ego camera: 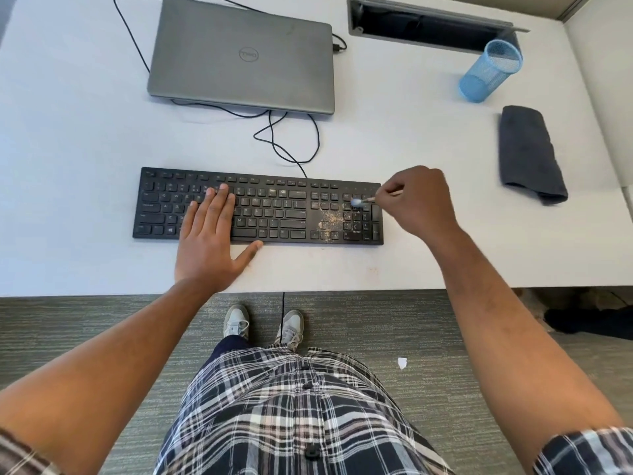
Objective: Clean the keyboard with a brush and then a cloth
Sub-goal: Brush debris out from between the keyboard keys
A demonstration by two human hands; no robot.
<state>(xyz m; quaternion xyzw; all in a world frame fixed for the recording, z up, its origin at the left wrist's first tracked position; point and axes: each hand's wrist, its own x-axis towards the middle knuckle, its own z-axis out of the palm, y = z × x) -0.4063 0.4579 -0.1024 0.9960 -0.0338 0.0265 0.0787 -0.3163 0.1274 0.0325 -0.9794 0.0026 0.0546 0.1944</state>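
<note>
Black keyboard (260, 207) under flat left fingers (219, 204) | right fingers (387, 195) pinch brush (363, 201)

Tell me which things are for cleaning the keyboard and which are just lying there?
For the job: keyboard, brush held by the right hand, left hand pressing the keys, grey cloth.

Just lying about: closed laptop, blue mesh cup, black cable.

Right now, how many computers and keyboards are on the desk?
2. A closed grey laptop lies at the back of the desk, and a black keyboard sits nearer the person, under both hands. Nothing seems hidden.
</note>
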